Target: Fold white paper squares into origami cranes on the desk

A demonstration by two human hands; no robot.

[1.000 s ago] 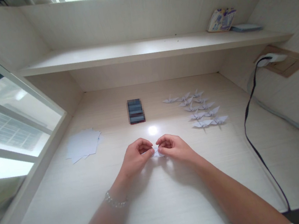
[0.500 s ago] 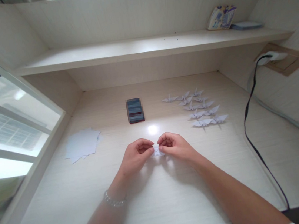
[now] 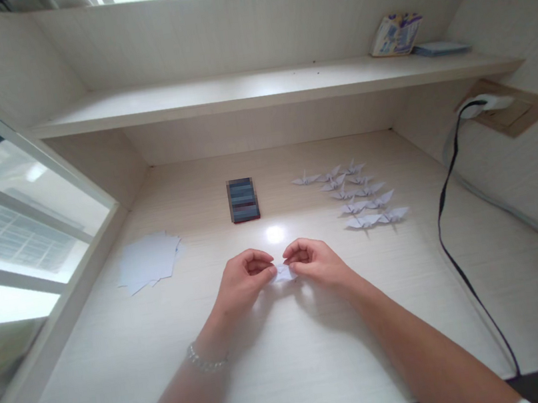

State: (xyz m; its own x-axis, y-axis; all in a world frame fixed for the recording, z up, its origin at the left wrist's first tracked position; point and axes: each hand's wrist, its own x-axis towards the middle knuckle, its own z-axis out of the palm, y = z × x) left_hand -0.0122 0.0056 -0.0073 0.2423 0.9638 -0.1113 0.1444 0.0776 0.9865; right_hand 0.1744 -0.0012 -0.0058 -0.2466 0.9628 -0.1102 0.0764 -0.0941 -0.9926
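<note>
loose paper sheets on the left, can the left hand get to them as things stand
Probably yes: only bare desk lies between the left hand and the loose sheets, though its fingers pinch the small folded paper.

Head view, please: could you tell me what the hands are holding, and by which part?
A small folded paper, pinched from both sides: the left hand grips its left end and the right hand its right end.

Left hand (image 3: 241, 281), right hand (image 3: 317, 266): pinch grips.
</note>
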